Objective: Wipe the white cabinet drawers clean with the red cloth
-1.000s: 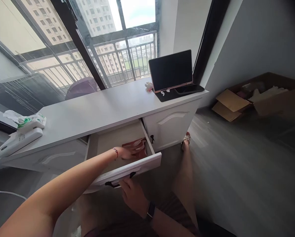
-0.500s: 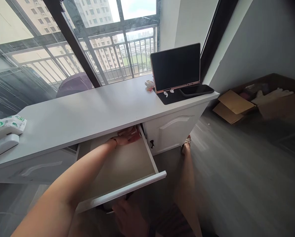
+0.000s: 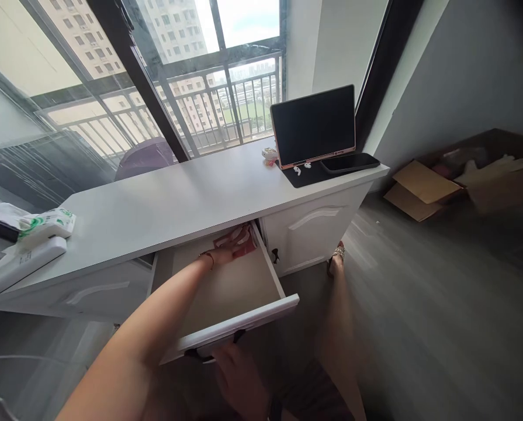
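Observation:
A white drawer (image 3: 243, 318) stands pulled out from under the white desk top (image 3: 177, 204). My left hand (image 3: 228, 248) reaches deep into the drawer and lies flat, fingers spread, on a reddish cloth (image 3: 243, 241) at the drawer's back right corner. My right hand (image 3: 237, 374) is below the drawer front, by the dark handle (image 3: 204, 354); its fingers curl up under the front panel and are partly hidden.
On the desk's right end stand a tablet (image 3: 314, 126), a phone (image 3: 349, 162) and earbuds on a black mat. A tissue pack (image 3: 42, 222) and a white device (image 3: 20, 266) lie at the left end. An open cardboard box (image 3: 423, 187) sits on the floor at right.
The drawer has been drawn further out. My left hand, with the cloth, has slid from the drawer's front part to its back corner.

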{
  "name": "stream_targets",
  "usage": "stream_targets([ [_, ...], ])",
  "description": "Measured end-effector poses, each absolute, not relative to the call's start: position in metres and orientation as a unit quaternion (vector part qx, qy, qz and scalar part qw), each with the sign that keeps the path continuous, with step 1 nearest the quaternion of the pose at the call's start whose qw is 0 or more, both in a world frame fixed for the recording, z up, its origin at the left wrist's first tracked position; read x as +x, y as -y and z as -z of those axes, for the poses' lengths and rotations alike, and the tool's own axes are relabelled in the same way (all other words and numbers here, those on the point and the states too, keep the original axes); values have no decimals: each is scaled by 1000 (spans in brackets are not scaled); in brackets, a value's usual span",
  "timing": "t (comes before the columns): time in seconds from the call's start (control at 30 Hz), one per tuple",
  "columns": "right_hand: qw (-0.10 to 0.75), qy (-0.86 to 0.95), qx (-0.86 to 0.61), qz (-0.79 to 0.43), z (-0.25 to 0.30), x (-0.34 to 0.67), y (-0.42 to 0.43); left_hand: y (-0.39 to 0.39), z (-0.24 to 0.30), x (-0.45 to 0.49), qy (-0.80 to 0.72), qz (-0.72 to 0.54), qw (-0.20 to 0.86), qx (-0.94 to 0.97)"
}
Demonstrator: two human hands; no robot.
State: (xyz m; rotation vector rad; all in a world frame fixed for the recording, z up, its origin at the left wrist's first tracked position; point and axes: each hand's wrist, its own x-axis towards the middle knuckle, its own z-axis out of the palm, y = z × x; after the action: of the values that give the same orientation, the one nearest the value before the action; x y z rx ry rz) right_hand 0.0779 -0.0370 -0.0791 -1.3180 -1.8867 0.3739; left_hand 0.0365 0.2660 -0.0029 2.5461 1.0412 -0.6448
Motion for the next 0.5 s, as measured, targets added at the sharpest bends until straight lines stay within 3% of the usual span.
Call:
stream_targets([
  [0.27,384,750,-510,-171,84,82,37,-197,-13,-6,-297,316,217,875],
  [0.4,397,750,-508,-149,81,82,38,-167,-26,-41,-251,350,298,852],
  [0.5,411,743,-510,-142,78,81,40,-147,-29,-64,-290,304,314,851],
])
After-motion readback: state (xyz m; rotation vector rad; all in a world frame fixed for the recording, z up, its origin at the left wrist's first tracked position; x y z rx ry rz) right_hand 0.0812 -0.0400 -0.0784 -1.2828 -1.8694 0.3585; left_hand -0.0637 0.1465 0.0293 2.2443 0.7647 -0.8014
